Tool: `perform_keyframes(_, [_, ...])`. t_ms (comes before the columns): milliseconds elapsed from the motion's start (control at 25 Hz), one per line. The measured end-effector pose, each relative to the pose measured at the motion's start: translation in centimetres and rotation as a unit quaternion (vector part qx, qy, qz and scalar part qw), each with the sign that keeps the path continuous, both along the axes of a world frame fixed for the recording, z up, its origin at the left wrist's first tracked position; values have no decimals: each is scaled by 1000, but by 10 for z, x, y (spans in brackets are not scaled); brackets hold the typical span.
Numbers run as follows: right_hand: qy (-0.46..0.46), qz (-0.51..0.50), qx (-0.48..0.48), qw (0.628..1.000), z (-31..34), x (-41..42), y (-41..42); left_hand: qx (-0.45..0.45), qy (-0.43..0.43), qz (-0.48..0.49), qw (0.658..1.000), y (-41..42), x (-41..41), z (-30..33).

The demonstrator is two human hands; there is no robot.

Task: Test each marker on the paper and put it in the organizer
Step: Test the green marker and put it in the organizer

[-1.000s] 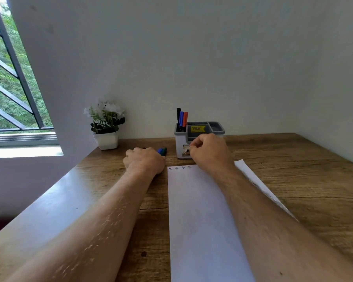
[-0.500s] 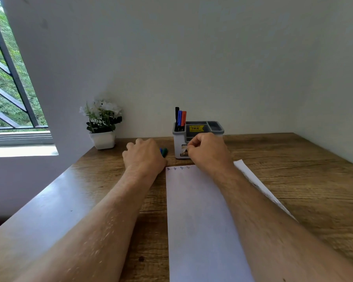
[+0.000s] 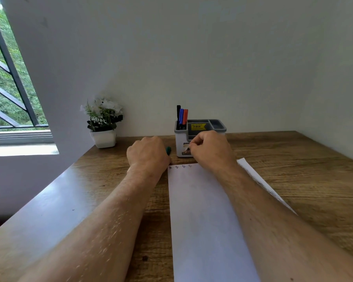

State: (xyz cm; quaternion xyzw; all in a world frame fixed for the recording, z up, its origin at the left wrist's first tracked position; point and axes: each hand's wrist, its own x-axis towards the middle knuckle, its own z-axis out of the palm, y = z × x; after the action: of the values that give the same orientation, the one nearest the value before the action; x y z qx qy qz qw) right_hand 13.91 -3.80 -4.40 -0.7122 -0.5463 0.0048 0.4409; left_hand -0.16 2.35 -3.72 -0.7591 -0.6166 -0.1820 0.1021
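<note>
A white sheet of paper (image 3: 202,210) lies lengthwise on the wooden desk, with a short row of small marks along its far edge (image 3: 180,166). Behind it stands a white and grey organizer (image 3: 218,125) holding a black, a blue and a red marker (image 3: 182,117) upright in its left compartment. My left hand (image 3: 148,153) is curled knuckles-up just left of the paper's far corner; the end of a green marker (image 3: 168,150) pokes out on its right side. My right hand (image 3: 211,149) sits in front of the organizer with fingers pinched together; what they hold is hidden.
A small white pot with white flowers (image 3: 103,127) stands at the back left against the wall. The desk (image 3: 293,169) runs into a corner, with walls behind and to the right. A barred window (image 3: 8,82) is at the left.
My left hand slid forward and to the right, covering the blue marker end seen earlier; only the green end still shows. My right hand has barely moved.
</note>
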Motion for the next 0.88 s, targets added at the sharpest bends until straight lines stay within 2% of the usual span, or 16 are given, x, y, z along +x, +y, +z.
perform_keyframes(320, [-8, 7, 11, 1000, 0, 1, 0, 9, 10, -5, 1000, -3, 12, 0])
perform_keyframes(520, [-14, 6, 14, 1000, 1, -1, -2, -8, -119, -10, 993, -8, 9, 10])
perform_keyframes(680, [-8, 12, 17, 1000, 4, -2, -5, 25, -232, -43, 972, -19, 5, 24])
perform_keyframes(760, [41, 43, 43, 997, 8, -5, -7, 52, -268, -85, 958, -30, 6, 28])
perform_keyframes(880, [197, 111, 90, 970, 18, -11, -13, 75, -305, -157, 936, -45, 11, 31])
